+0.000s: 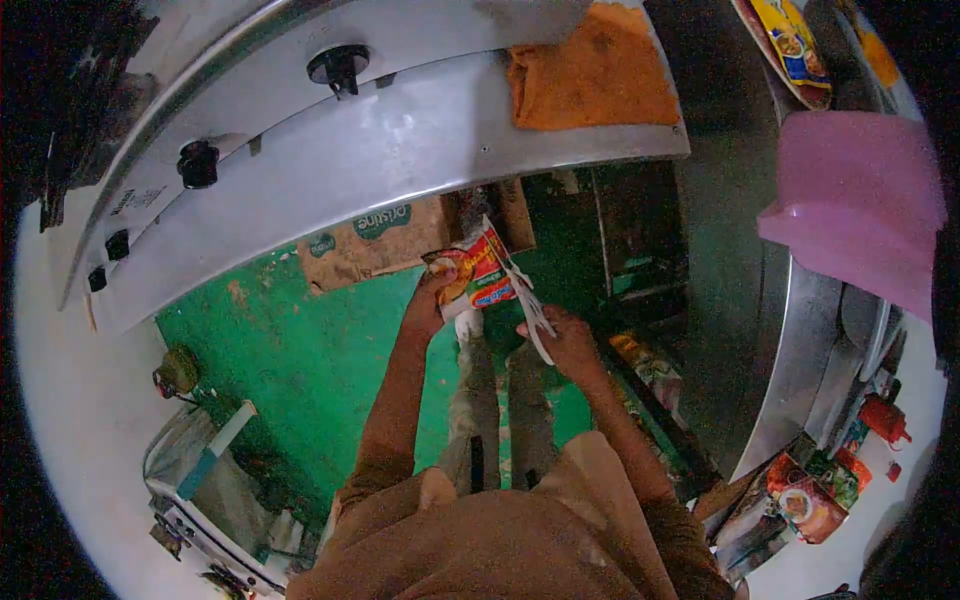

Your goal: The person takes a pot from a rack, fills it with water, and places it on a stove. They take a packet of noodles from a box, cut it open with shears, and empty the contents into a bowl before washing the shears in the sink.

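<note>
My left hand (430, 297) grips a red and yellow printed food packet (483, 268) by its left side, in front of my body above the floor. On the packet's right, my right hand (566, 340) is closed around a pair of white-handled scissors (534, 312). The scissors point up and left, their blades along the packet's right edge. Whether the blades have cut into the packet cannot be made out.
A steel stove front with black knobs (340, 68) and an orange cloth (595, 75) spans the top. Below it lies a cardboard box (375, 240) on the green floor (290, 340). At right are a pink plastic container (855, 190) and several packets (810, 500).
</note>
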The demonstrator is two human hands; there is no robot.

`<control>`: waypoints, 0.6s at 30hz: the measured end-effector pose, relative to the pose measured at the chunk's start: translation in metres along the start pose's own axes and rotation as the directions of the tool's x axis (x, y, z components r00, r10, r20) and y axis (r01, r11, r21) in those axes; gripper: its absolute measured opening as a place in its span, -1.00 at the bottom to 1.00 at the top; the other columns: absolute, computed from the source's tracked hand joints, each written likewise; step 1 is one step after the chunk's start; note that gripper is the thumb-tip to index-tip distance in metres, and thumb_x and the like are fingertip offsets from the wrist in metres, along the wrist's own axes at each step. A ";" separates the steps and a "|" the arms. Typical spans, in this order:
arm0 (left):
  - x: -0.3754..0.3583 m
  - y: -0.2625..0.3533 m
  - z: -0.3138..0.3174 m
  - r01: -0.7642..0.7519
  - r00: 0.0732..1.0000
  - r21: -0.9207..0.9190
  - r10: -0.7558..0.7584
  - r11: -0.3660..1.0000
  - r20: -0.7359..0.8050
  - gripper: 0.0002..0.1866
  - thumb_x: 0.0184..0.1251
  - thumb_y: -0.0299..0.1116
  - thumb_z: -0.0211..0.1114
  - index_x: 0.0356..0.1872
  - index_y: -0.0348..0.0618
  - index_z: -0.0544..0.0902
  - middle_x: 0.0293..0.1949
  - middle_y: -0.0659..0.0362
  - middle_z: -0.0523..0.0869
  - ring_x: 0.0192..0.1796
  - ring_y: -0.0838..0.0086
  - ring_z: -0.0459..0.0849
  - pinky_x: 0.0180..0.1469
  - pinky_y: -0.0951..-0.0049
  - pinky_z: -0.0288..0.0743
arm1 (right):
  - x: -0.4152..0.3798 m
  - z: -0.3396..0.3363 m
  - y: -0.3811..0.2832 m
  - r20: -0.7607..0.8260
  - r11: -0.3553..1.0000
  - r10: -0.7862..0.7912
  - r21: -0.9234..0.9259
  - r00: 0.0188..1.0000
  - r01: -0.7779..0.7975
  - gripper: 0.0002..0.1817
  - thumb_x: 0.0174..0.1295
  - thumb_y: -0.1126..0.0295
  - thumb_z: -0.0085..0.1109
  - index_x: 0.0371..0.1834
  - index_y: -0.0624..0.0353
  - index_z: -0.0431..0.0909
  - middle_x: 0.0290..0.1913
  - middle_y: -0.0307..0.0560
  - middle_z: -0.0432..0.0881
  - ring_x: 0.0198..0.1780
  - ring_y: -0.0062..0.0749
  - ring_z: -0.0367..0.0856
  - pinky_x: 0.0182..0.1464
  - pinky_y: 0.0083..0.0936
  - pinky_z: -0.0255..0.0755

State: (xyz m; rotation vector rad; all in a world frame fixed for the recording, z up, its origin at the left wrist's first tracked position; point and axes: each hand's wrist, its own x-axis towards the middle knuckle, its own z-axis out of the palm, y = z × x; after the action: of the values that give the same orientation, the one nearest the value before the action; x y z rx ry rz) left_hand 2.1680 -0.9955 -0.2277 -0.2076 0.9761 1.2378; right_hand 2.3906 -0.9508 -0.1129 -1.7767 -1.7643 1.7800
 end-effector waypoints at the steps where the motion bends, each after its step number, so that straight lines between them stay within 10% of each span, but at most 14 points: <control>1: 0.001 0.001 -0.002 0.022 1.000 0.015 -0.022 1.000 0.007 -0.64 0.06 -0.46 0.26 -0.08 -0.19 0.44 -0.16 0.11 0.60 -0.12 0.36 0.62 -0.11 0.33 0.58 | 0.002 0.000 0.004 0.009 1.000 -0.002 -0.021 1.000 0.002 -0.54 0.06 0.05 0.23 -0.29 0.29 0.47 -0.46 0.08 0.57 -0.47 -0.27 0.55 -0.36 -0.37 0.40; 11: 0.020 0.013 -0.023 0.089 0.994 0.106 -0.096 0.990 0.061 -0.58 0.00 -0.52 0.28 -0.04 -0.16 0.46 -0.13 0.13 0.61 -0.09 0.34 0.61 -0.07 0.32 0.55 | 0.060 0.037 0.078 -0.007 0.992 -0.089 -0.089 0.996 0.088 -0.59 0.06 0.05 0.22 -0.31 0.23 0.53 -0.50 -0.03 0.56 -0.44 -0.37 0.53 -0.34 -0.43 0.38; 13: 0.024 0.007 -0.036 -0.229 0.971 0.489 0.166 0.841 0.169 -0.60 0.01 -0.48 0.28 -0.04 -0.13 0.48 -0.11 0.13 0.60 -0.03 0.30 0.58 0.00 0.32 0.50 | 0.073 0.052 0.100 -0.038 0.985 -0.101 -0.142 0.994 0.094 -0.60 0.07 0.06 0.21 -0.31 0.22 0.54 -0.48 -0.02 0.56 -0.43 -0.37 0.53 -0.34 -0.43 0.38; 18: 0.106 -0.018 -0.156 -0.374 0.924 0.680 0.186 0.631 0.335 -0.60 0.03 -0.37 0.28 -0.03 -0.08 0.50 -0.02 0.10 0.54 0.08 0.32 0.49 0.14 0.29 0.34 | 0.101 0.060 0.106 0.042 0.979 -0.191 -0.062 0.981 0.193 -0.65 0.10 0.10 0.19 -0.31 0.21 0.55 -0.43 0.01 0.58 -0.41 -0.33 0.55 -0.34 -0.45 0.37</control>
State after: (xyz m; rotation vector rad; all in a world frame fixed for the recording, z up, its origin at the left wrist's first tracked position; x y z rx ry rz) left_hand 2.1037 -1.0251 -0.4039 0.7572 1.2533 1.0142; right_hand 2.3808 -0.9531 -0.2703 -1.5435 -1.9547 1.7069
